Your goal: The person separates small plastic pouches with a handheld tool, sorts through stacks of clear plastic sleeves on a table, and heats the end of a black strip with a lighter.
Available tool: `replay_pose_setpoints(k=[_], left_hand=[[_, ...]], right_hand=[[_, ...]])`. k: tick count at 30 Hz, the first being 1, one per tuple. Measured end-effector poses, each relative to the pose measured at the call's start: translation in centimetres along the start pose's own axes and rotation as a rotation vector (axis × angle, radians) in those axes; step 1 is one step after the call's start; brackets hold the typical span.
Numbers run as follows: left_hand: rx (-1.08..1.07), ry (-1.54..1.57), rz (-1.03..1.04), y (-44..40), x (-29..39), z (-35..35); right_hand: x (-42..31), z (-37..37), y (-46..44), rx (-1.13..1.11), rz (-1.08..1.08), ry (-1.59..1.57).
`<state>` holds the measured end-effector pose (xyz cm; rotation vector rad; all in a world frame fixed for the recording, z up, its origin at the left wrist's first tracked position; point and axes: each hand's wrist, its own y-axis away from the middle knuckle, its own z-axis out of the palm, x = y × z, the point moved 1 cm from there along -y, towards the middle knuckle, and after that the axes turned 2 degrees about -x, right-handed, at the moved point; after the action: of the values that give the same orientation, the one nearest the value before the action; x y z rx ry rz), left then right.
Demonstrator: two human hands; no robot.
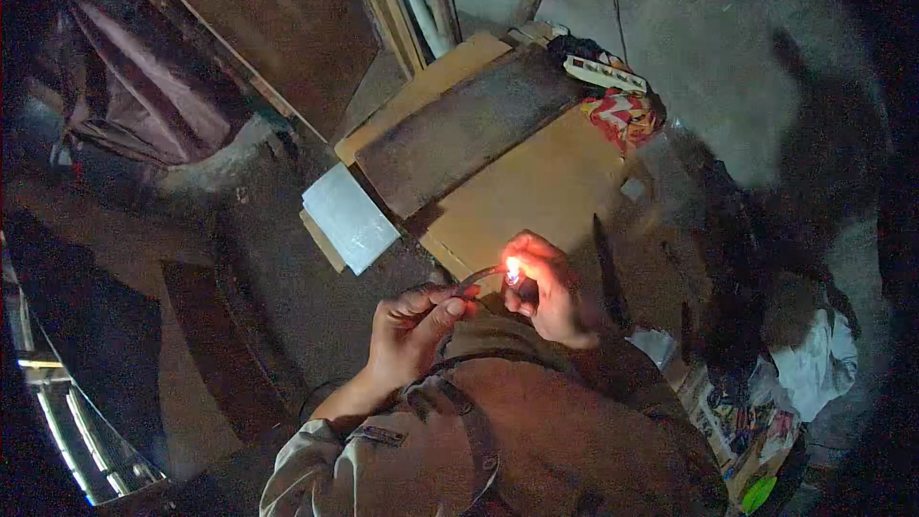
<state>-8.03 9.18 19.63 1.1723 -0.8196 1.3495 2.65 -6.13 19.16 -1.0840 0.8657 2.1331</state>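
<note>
My left hand (407,335) pinches a thin, dark, curved cord-like piece (479,276) between thumb and fingers. Its free end points right, reaching a small bright flame (513,269). My right hand (557,302) is closed around a lighter, mostly hidden in the fingers, with the flame at its top. Both hands are in front of my body, above my lap. The glow reddens the fingertips, and glare hides the exact tip of the cord-like piece.
Ahead lie a brown board (536,196) and a darker panel (459,139). White sheets (351,218) lie to their left. A white power strip (605,73) and a red-and-white cloth (624,118) sit at the far corner. Plastic bags (814,364) are at right.
</note>
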Motion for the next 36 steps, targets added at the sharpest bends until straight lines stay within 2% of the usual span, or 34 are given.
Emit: replay_pose_setpoints(k=[2,5,6,7,11,13,14,17,21,23,25,36], left_hand=[[0.010,-0.020,-0.033,0.0,0.5,0.0],[0.000,-0.115,0.023,-0.3,1.0,0.4],[0.022,-0.056,0.015,-0.3,0.6,0.5],[0.044,0.003,0.008,-0.3,0.3,0.5],[0.046,0.008,-0.056,-0.3,-0.3,0.1],[-0.006,-0.058,0.074,-0.5,-0.7,-0.1],[-0.007,-0.057,0.074,-0.5,-0.6,0.1],[0.058,0.090,-0.023,-0.4,-0.1,0.5],[0.022,-0.070,0.031,-0.5,-0.2,0.1],[0.011,-0.121,0.078,-0.5,-0.1,0.1],[0.023,-0.112,-0.029,-0.3,0.5,0.2],[0.042,0.038,-0.050,-0.3,0.2,0.5]], right_hand=[[-0.1,0.2,0.0,0.001,-0.015,0.009],[-0.1,-0.1,-0.1,-0.018,-0.031,0.049],[0.0,-0.3,-0.2,-0.036,-0.033,0.081],[-0.7,0.0,0.1,0.018,0.063,0.116],[-0.1,-0.5,-0.1,-0.004,0.019,0.109],[0.2,-0.8,-0.2,-0.026,0.010,0.069],[0.1,-0.7,-0.1,-0.025,0.010,0.070],[-1.1,0.3,0.2,0.025,0.059,0.099],[-0.3,0.0,-0.1,-0.011,-0.001,0.065],[-0.2,0.3,-0.1,0.044,0.001,0.003],[0.2,0.0,-0.2,0.024,-0.012,-0.013],[0.2,-0.2,-0.1,-0.003,-0.025,0.005]])
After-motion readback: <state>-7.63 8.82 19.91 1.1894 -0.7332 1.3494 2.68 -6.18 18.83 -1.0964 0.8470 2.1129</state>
